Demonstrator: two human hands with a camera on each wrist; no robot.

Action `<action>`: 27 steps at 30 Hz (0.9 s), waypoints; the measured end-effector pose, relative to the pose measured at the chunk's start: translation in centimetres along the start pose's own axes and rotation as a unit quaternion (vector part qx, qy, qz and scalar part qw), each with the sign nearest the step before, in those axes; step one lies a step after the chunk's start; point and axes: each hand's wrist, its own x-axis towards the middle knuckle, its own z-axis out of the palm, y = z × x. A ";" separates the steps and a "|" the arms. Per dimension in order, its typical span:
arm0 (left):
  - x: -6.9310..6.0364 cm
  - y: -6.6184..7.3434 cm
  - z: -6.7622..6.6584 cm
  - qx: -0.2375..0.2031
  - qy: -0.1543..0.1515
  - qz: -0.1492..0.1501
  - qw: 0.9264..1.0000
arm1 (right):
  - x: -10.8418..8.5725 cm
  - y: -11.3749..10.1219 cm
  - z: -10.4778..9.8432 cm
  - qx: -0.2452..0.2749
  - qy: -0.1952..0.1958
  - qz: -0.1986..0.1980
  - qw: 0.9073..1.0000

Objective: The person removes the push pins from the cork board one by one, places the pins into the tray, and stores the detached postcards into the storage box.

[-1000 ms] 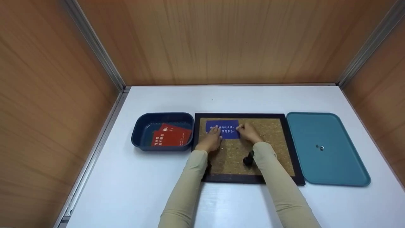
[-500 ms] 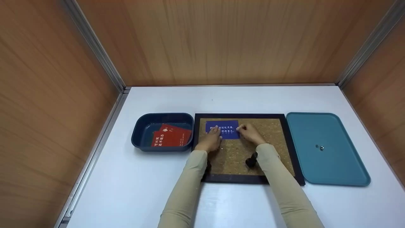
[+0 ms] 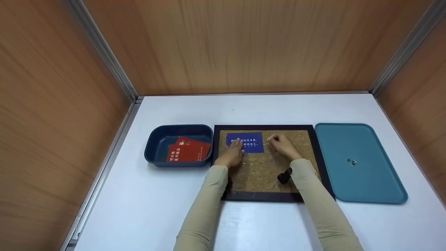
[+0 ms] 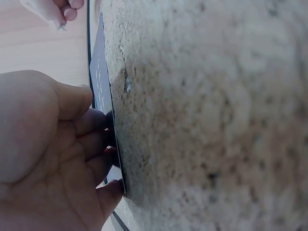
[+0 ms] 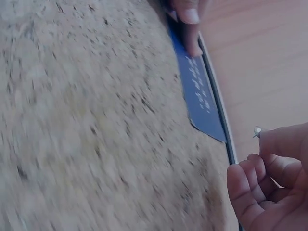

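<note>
A blue card with white writing lies on the upper left part of a cork board in a dark frame. My left hand rests on the card's left half, fingertips pressing it to the cork. To the right of the card, my right hand pinches a small metal thumbtack between thumb and forefinger. The tack is held up, apart from the card, in the right wrist view. A tiny bright speck, too small to make out, shows on the cork just below the card.
Left of the board stands a dark blue bin with several cards, red ones on top. A teal tray on the right bears a few small metal tacks. Wooden panels enclose the white table.
My right hand has drawn away from the card's right edge, moving right with the thumbtack still pinched. The left hand and card have stayed in place.
</note>
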 end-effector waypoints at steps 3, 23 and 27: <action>0.0 0.0 0.0 -0.001 -0.001 -0.001 1.000 | -0.2 0.1 -0.8 -0.006 0.012 -0.011 1.000; 0.0 -0.1 0.2 -0.015 -0.008 0.007 1.000 | -3.6 2.2 -6.9 -0.028 0.061 -0.029 0.997; 0.0 -0.2 0.1 -0.014 -0.008 0.006 1.000 | -4.5 2.7 -8.1 -0.003 0.057 -0.006 0.998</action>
